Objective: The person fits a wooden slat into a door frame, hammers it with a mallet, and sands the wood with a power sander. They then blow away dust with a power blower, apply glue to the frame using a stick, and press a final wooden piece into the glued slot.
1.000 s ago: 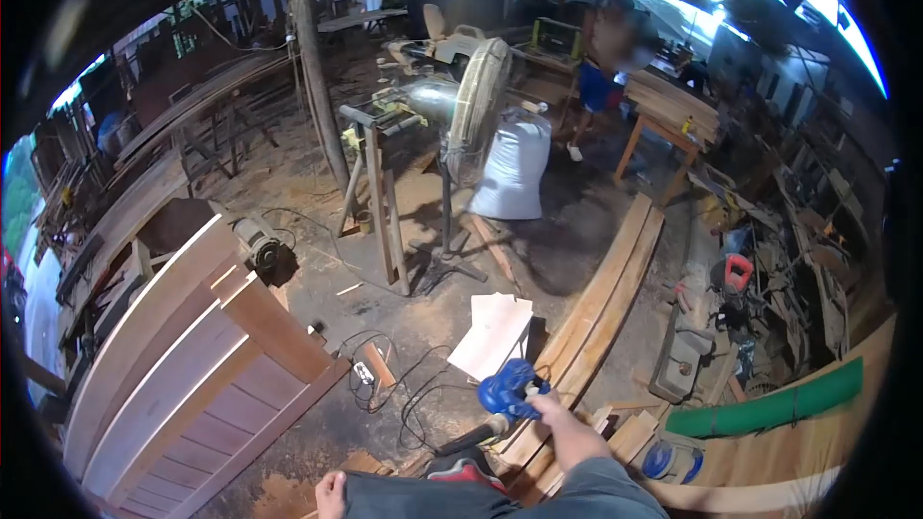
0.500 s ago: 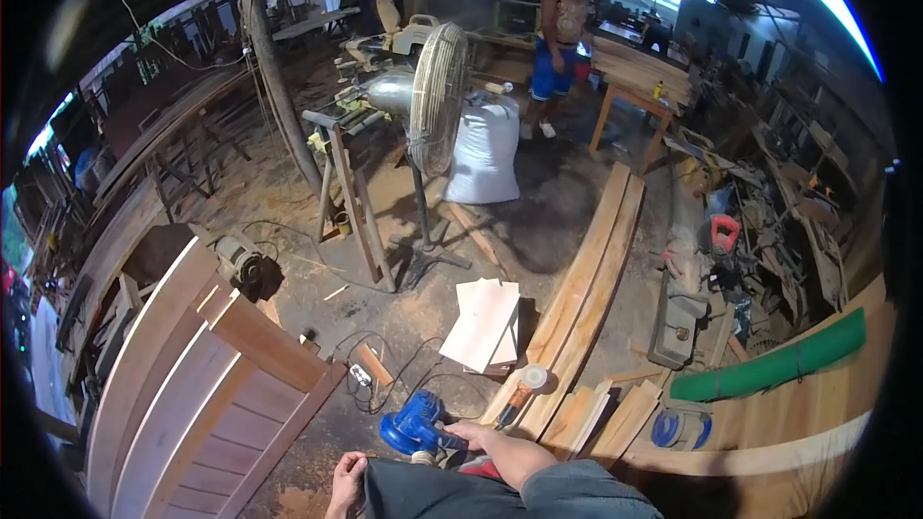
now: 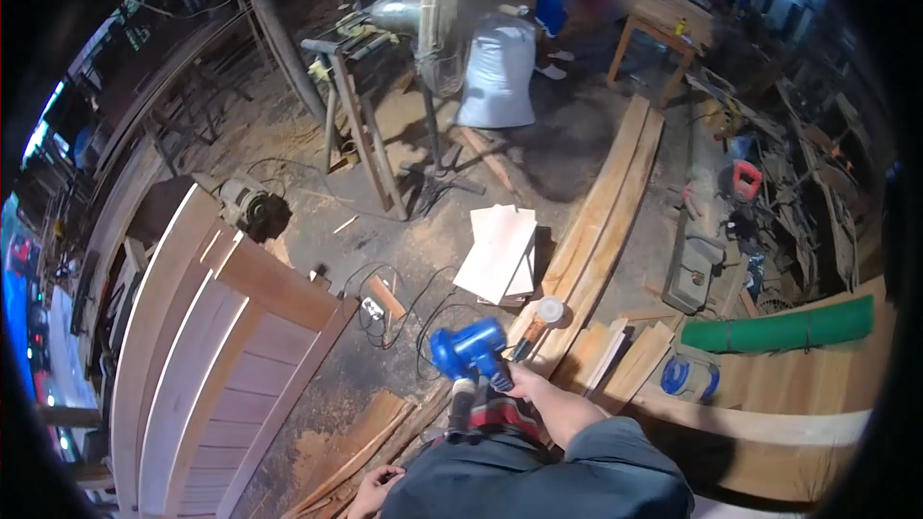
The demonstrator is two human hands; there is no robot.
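My right hand (image 3: 524, 383) grips the handle of a blue electric blower (image 3: 471, 346). The blower's dark nozzle (image 3: 461, 408) points back toward my body, just over red-patterned cloth at my lap. Low in the view, my left hand (image 3: 373, 495) is closed at the edge of my dark grey shirt (image 3: 481, 485), its fingers curled against the fabric. Beyond my right hand, an orange angle grinder (image 3: 531, 334) with a pale round disc rests on long wooden boards (image 3: 601, 211).
Curved wooden panels (image 3: 240, 365) stand at left. Stacked thin boards (image 3: 497, 255), a power strip (image 3: 373, 308) and loose cords lie on the floor ahead. A large fan (image 3: 444, 19) stands before a white sack (image 3: 498, 77). A green roll (image 3: 779, 325) lies right; another person's legs (image 3: 551, 14) show behind.
My view has tilted down. The blower has lifted and turned, its nozzle now showing toward my body. My left hand has moved lower along the shirt. The other person is partly out of frame.
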